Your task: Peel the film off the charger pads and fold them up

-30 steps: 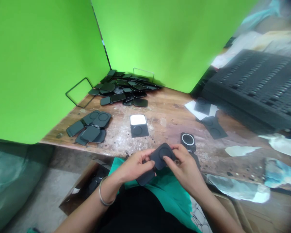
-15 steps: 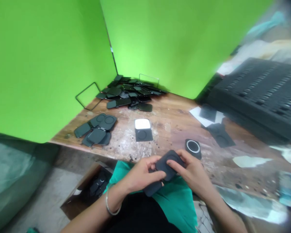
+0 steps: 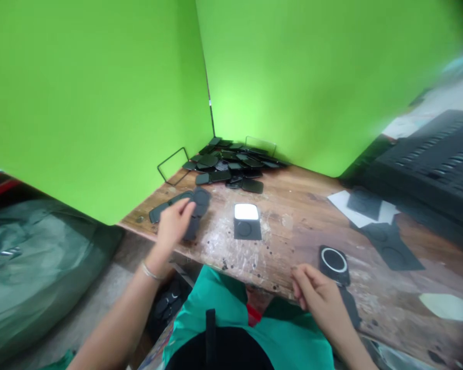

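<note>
My left hand (image 3: 173,221) is at the small pile on the left of the table, fingers closed at the edge of a black folding wireless charger pad (image 3: 192,228). Other charger pads lie under and beside it, one with a round ring mark (image 3: 201,199). My right hand (image 3: 314,290) hovers by the table's front edge, fingers curled in and nothing visible in them. Just beyond it lies a black folding charger (image 3: 334,263) with a white ring. A charger panel with a white sheet on its upper half (image 3: 247,211) rests mid-table.
A large heap of black charger pads (image 3: 231,162) stands at the back corner against green boards (image 3: 273,77). Thin black wire frames (image 3: 173,165) lean nearby. To the right are dark sheets (image 3: 389,246), white paper (image 3: 341,201) and a black slotted box (image 3: 432,164).
The charger pad that both hands held over my lap has gone left to the small pile with my left hand. My right hand has let go of it and stays near the edge.
</note>
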Motion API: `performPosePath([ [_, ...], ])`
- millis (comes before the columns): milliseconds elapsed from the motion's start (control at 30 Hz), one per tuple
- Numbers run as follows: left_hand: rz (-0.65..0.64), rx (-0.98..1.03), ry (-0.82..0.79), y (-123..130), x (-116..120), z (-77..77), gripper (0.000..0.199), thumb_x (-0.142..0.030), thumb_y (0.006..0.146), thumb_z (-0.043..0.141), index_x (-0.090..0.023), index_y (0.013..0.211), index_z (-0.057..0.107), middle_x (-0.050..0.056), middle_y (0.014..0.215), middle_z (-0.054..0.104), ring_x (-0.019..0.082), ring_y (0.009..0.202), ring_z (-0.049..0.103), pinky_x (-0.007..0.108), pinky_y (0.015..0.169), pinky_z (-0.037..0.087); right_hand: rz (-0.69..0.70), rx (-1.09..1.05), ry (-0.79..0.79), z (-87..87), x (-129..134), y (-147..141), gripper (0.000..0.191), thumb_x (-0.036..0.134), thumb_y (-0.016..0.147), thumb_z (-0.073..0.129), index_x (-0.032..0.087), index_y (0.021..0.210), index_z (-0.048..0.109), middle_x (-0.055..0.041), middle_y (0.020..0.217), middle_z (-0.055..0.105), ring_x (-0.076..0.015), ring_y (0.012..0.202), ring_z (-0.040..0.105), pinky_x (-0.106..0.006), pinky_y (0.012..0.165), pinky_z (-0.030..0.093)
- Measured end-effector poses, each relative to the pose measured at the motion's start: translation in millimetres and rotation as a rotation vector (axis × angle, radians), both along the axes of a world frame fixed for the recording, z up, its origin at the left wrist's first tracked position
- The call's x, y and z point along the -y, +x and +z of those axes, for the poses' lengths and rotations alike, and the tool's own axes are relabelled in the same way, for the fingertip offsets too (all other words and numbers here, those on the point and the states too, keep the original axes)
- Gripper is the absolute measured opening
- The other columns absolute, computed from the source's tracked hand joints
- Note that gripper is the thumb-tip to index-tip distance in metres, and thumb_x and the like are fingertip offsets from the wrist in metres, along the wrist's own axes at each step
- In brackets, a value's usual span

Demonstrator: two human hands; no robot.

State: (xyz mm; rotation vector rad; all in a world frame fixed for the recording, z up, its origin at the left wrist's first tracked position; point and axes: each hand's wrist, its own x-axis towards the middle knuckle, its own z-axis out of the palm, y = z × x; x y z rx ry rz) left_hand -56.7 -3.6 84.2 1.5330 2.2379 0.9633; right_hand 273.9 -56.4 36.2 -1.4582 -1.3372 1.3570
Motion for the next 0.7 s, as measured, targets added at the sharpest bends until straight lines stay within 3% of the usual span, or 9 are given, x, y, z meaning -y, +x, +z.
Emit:
performPosePath([
  [100, 0.085, -0.108, -0.029, -46, -17, 3.6, 0.035, -0.039, 0.083, 0.054, -0.017, 0.105, 0.069, 0.012, 0.098, 0.074, 0.033, 0.096, 0.064, 0.041, 0.091, 0.045, 0.09, 0.058, 0.071, -5.3, 3, -6, 0.044, 0.057, 0.093, 0.051, 0.02, 0.068, 0.052, 0.0037, 0.054, 0.05, -0.0115, 0.045, 0.045, -0.022, 0.046, 0.035],
  [200, 0.117, -0.198, -0.004, -55, -19, 2.1, 0.039, -0.035, 0.079, 0.059, -0.015, 0.111, 0.067, 0.016, 0.112, 0.07, 0.037, 0.112, 0.057, 0.049, 0.102, 0.038, 0.135, 0.189, 0.209, -8.2, -3, -16, 0.035, 0.047, 0.095, 0.049, 0.02, 0.076, 0.059, -0.0002, 0.063, 0.058, -0.0161, 0.058, 0.055, -0.025, 0.054, 0.041],
  [300, 0.044, -0.119, 0.075, -29, -12, -4.6, 0.042, -0.036, 0.081, 0.058, -0.012, 0.116, 0.063, 0.019, 0.123, 0.063, 0.036, 0.122, 0.049, 0.052, 0.111, 0.028, 0.174, 0.332, 0.45, -11.6, -23, -30, 0.024, 0.033, 0.094, 0.049, 0.018, 0.087, 0.066, -0.0081, 0.086, 0.069, -0.0235, 0.082, 0.063, -0.034, 0.072, 0.051],
  [367, -0.094, 0.138, 0.016, -1, -9, -13.4, 0.036, -0.038, 0.081, 0.06, -0.014, 0.108, 0.066, 0.015, 0.112, 0.066, 0.032, 0.111, 0.055, 0.05, 0.107, 0.034, 0.184, 0.419, 0.601, -17.3, -41, -42, 0.024, 0.026, 0.091, 0.049, 0.015, 0.101, 0.069, -0.0144, 0.106, 0.07, -0.0294, 0.104, 0.062, -0.045, 0.089, 0.051],
  [467, -0.253, 0.359, -0.115, 40, -10, -31.5, 0.03, -0.035, 0.077, 0.067, -0.017, 0.101, 0.068, 0.007, 0.089, 0.069, 0.023, 0.084, 0.063, 0.039, 0.087, 0.049, 0.191, 0.573, 0.684, -29.9, -64, -61, 0.037, 0.019, 0.088, 0.05, 0.01, 0.121, 0.066, -0.0197, 0.133, 0.06, -0.0344, 0.134, 0.046, -0.055, 0.107, 0.041],
  [533, -0.282, 0.461, -0.137, 59, -15, -42.8, 0.034, -0.03, 0.077, 0.067, -0.015, 0.108, 0.064, 0.007, 0.092, 0.07, 0.02, 0.081, 0.064, 0.036, 0.083, 0.051, 0.22, 0.659, 0.676, -38.2, -72, -71, 0.042, 0.018, 0.088, 0.051, 0.007, 0.126, 0.063, -0.0208, 0.138, 0.056, -0.0357, 0.14, 0.038, -0.056, 0.111, 0.036],
  [700, -0.292, 0.694, -0.136, 81, -24, -57.0, 0.054, -0.019, 0.071, 0.072, -0.012, 0.121, 0.053, 0.006, 0.089, 0.067, 0.018, 0.08, 0.064, 0.036, 0.084, 0.052, 0.236, 0.711, 0.704, -54.3, -69, -81, 0.044, 0.017, 0.089, 0.051, 0.007, 0.13, 0.061, -0.0211, 0.141, 0.054, -0.0353, 0.142, 0.036, -0.057, 0.112, 0.035],
])
